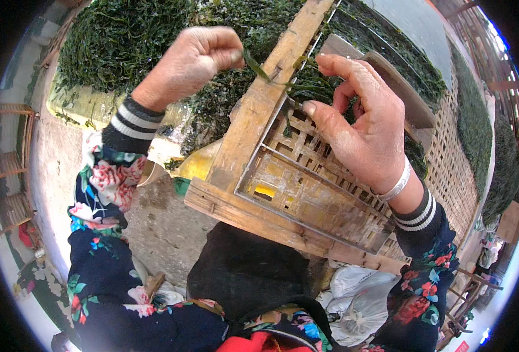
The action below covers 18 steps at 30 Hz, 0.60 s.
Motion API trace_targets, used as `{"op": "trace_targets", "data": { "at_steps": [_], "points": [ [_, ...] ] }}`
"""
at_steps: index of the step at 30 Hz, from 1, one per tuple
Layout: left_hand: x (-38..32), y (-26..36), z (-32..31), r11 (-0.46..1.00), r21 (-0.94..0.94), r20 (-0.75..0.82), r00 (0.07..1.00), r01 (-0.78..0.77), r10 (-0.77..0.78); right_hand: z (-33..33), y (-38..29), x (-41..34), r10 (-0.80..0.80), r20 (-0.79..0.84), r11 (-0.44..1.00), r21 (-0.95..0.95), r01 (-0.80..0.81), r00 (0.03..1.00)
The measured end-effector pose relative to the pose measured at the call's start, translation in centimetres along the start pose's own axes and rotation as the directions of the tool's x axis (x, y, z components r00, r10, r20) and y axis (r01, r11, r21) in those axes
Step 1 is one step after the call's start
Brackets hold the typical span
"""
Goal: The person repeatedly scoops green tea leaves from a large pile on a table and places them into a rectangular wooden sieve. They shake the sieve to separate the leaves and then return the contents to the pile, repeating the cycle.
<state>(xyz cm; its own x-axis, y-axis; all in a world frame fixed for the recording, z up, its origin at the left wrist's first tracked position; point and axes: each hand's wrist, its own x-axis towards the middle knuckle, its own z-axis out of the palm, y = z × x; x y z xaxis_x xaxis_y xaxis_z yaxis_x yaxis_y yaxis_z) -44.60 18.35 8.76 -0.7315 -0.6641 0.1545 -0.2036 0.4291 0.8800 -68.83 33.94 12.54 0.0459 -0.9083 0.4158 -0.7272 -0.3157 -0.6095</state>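
Note:
My left hand (198,59) pinches one end of a green seaweed strand (256,67) between thumb and fingers. The strand stretches across a wooden frame (253,119) towards a small clump of seaweed (314,86). Over that clump is my right hand (365,119), thumb and forefinger apart, other fingers curled. Its thumb tip is close to the clump, but the palm hides whether the curled fingers touch any seaweed. Below the hand, a thin metal frame (305,163) with a crossbar lies over a woven bamboo lattice (294,143) within the wooden frame.
A large seaweed heap (123,44) sits on yellowish sacking (105,108) at the upper left. A flat wooden board (398,88) rests beyond my right hand. Seaweed sheets (473,114) border woven matting (451,154) at right. White plastic bags (360,303) lie below the frame.

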Motion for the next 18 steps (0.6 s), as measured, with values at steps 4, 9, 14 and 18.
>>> {"op": "trace_targets", "data": {
  "at_steps": [4,9,14,18],
  "points": [
    [1.3,4.7,-0.2,0.999,-0.047,0.007,1.000,-0.011,0.011,0.1,-1.0,1.5,0.098,0.005,0.969,0.227,-0.097,0.995],
    [4.0,8.7,3.0,0.959,-0.110,0.056,0.961,-0.262,0.269,-0.7,-0.8,2.8,0.190,0.103,0.731,0.649,-0.211,0.976],
    [4.3,8.4,2.9,0.936,0.153,0.055,0.949,-0.317,0.312,-4.6,1.2,-0.5,0.448,-0.034,0.748,0.562,-0.354,0.893],
    [2.6,6.1,1.2,0.996,-0.036,0.151,0.984,-0.086,0.091,-7.0,3.1,-3.6,0.528,-0.108,0.761,0.500,-0.413,0.842]
  ]
}}
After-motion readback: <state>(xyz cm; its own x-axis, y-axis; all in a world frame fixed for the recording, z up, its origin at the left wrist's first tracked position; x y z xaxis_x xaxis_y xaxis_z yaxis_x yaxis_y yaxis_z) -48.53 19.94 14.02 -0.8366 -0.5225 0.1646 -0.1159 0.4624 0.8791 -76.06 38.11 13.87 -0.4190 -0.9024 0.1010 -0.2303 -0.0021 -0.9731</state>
